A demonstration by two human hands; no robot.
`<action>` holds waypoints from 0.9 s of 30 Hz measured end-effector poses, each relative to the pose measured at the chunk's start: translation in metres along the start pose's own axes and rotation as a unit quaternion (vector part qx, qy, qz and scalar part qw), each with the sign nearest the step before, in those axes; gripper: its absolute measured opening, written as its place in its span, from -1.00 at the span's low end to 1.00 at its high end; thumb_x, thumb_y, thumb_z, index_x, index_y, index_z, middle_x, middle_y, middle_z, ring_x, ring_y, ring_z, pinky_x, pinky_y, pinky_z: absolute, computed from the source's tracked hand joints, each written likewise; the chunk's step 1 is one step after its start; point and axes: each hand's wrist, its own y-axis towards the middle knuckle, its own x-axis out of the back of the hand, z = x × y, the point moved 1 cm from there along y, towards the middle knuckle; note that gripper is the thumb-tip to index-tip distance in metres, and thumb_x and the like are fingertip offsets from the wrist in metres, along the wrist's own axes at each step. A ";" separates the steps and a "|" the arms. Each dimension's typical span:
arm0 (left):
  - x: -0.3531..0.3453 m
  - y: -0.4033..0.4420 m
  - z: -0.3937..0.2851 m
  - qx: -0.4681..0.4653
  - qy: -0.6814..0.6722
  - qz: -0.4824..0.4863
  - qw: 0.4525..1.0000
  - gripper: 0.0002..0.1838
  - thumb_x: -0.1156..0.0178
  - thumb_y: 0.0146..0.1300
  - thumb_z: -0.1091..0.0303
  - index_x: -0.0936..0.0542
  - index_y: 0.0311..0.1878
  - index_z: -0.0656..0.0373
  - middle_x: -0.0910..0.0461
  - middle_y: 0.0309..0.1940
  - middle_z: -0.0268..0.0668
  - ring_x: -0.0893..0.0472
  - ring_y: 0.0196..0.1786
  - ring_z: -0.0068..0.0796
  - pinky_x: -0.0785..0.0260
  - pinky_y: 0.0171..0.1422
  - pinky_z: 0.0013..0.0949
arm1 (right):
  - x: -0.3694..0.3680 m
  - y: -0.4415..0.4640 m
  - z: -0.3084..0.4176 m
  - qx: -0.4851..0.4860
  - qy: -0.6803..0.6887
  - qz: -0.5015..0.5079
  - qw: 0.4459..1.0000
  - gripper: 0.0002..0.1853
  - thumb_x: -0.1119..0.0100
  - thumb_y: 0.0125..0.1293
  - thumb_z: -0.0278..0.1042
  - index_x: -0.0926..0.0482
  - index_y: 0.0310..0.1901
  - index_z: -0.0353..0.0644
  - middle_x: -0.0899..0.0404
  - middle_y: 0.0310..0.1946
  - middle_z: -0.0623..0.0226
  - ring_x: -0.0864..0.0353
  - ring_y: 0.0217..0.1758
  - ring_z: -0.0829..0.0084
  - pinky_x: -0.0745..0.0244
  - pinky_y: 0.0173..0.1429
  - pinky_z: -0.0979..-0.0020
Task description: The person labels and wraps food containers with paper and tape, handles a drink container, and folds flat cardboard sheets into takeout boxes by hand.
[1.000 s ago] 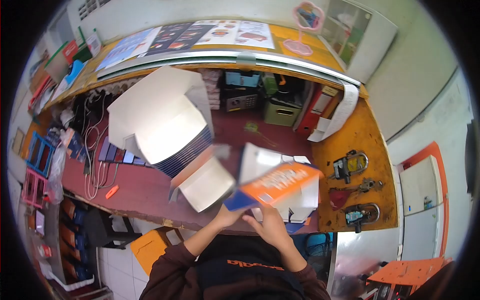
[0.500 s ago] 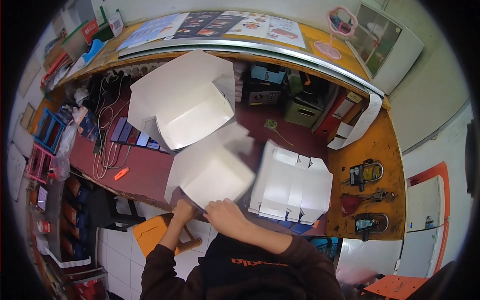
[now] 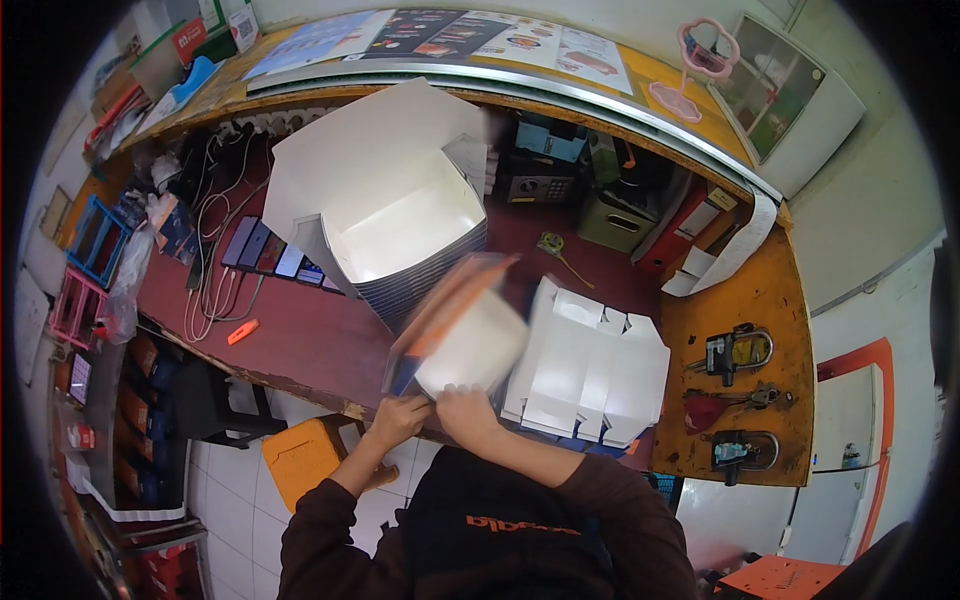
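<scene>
Both hands work on a white paper food box [image 3: 478, 345] in front of me, partly blurred by motion, with an orange and dark blue outer side showing on its left. My left hand [image 3: 400, 418] is closed on its near left corner. My right hand [image 3: 467, 412] grips the near edge, fingertips over the rim. Behind it stands a tall stack of nested, formed boxes [image 3: 405, 235], the top one open with its lid raised. On the right lies a pile of flat box blanks [image 3: 590, 365] with slots and folded flaps.
Several phones [image 3: 262, 250] and white cables lie on the red desk [image 3: 200, 310] at left, near an orange lighter-like piece [image 3: 243, 331]. A tape measure [image 3: 551, 243] sits farther back. Padlocks [image 3: 735, 352] and keys rest at right. A yellow stool [image 3: 302, 462] stands below the desk edge.
The box in my hands has turned, its side flap swinging up and inward so the orange outer side now shows. Both hands shifted slightly right. The view has moved a little.
</scene>
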 end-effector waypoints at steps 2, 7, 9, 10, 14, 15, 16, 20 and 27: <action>-0.002 -0.001 -0.005 0.014 0.005 -0.012 1.000 -0.84 -0.15 -0.18 0.47 -0.54 -0.42 0.07 -0.44 -0.52 -0.39 -0.52 -0.55 -0.43 -0.39 -0.49 -0.41 | 0.010 0.009 0.000 -0.015 0.035 0.100 0.994 -0.86 -0.11 0.00 -0.35 -0.55 -0.43 -0.22 -0.57 -0.52 0.25 -0.62 -0.40 0.33 -0.47 -0.38 0.32; -0.019 -0.015 -0.007 0.052 0.017 -0.050 0.997 -0.88 -0.17 -0.16 0.45 -0.54 -0.45 0.09 -0.49 -0.45 -0.34 -0.55 -0.47 -0.35 -0.41 -0.46 -0.32 | -0.001 0.039 0.005 -0.032 0.095 0.047 0.994 -0.85 -0.09 0.04 -0.35 -0.55 -0.40 -0.23 -0.60 -0.53 0.22 -0.66 -0.40 0.32 -0.52 -0.44 0.30; -0.024 -0.018 -0.001 0.090 0.059 0.016 0.994 -0.78 -0.16 -0.11 0.42 -0.54 -0.29 0.10 -0.51 -0.28 -0.26 -0.57 -0.31 -0.29 -0.42 -0.42 -0.26 | -0.002 0.041 0.008 -0.046 0.095 0.014 0.994 -0.85 -0.09 0.05 -0.35 -0.55 -0.39 -0.24 -0.60 -0.53 0.20 -0.66 -0.41 0.31 -0.53 -0.45 0.29; -0.020 -0.015 0.001 0.090 0.060 0.015 0.994 -0.78 -0.16 -0.11 0.42 -0.54 -0.29 0.10 -0.51 -0.28 -0.26 -0.57 -0.31 -0.29 -0.42 -0.42 -0.26 | 0.001 0.041 0.010 -0.065 0.093 0.025 0.993 -0.86 -0.07 0.04 -0.38 -0.53 -0.39 -0.24 -0.59 -0.52 0.19 -0.65 -0.42 0.30 -0.52 -0.44 0.29; -0.023 -0.013 0.010 0.185 0.154 -0.040 0.970 -0.61 -0.10 -0.04 0.42 -0.46 -0.04 0.16 -0.45 -0.09 -0.20 -0.55 -0.15 -0.23 -0.44 -0.32 -0.26 | -0.002 0.042 0.019 -0.067 0.024 0.046 0.996 -0.87 -0.03 0.05 -0.41 -0.51 -0.37 -0.23 -0.58 -0.50 0.16 -0.63 -0.43 0.29 -0.51 -0.43 0.29; -0.025 -0.011 0.009 0.186 0.174 -0.054 0.966 -0.57 -0.09 -0.02 0.43 -0.42 0.01 0.19 -0.43 -0.06 -0.20 -0.54 -0.13 -0.22 -0.44 -0.28 -0.26 | -0.006 0.048 0.021 -0.068 0.024 0.045 0.996 -0.87 -0.03 0.05 -0.41 -0.51 -0.37 -0.23 -0.58 -0.50 0.16 -0.63 -0.43 0.29 -0.51 -0.43 0.29; -0.026 -0.011 0.006 0.184 0.174 -0.053 0.966 -0.57 -0.09 -0.02 0.43 -0.42 0.01 0.19 -0.43 -0.06 -0.20 -0.54 -0.13 -0.22 -0.44 -0.28 -0.26 | -0.012 0.055 0.022 -0.067 -0.006 0.089 0.994 -0.84 -0.03 0.06 -0.39 -0.52 -0.34 -0.24 -0.58 -0.49 0.16 -0.63 -0.44 0.27 -0.51 -0.42 0.29; -0.035 -0.017 0.005 0.318 0.085 0.008 0.944 -0.63 -0.09 0.04 0.42 -0.42 -0.01 0.20 -0.36 0.07 -0.16 -0.45 0.05 -0.15 -0.42 -0.10 -0.21 | -0.053 0.065 -0.003 -0.013 0.126 0.112 0.986 -0.78 -0.05 0.12 -0.27 -0.61 -0.32 -0.19 -0.61 -0.35 0.12 -0.63 -0.31 0.14 -0.53 -0.29 0.24; -0.023 0.006 -0.040 0.162 0.054 -0.173 0.970 -0.52 -0.27 0.05 0.27 -0.40 0.07 0.07 -0.21 0.20 -0.02 -0.24 0.23 0.16 -0.19 0.21 0.01 | 0.033 0.052 -0.103 -0.252 0.065 -0.170 0.950 -0.61 0.06 0.24 -0.04 -0.48 -0.05 -0.14 -0.50 -0.09 0.05 -0.49 -0.01 0.14 -0.35 0.04 0.10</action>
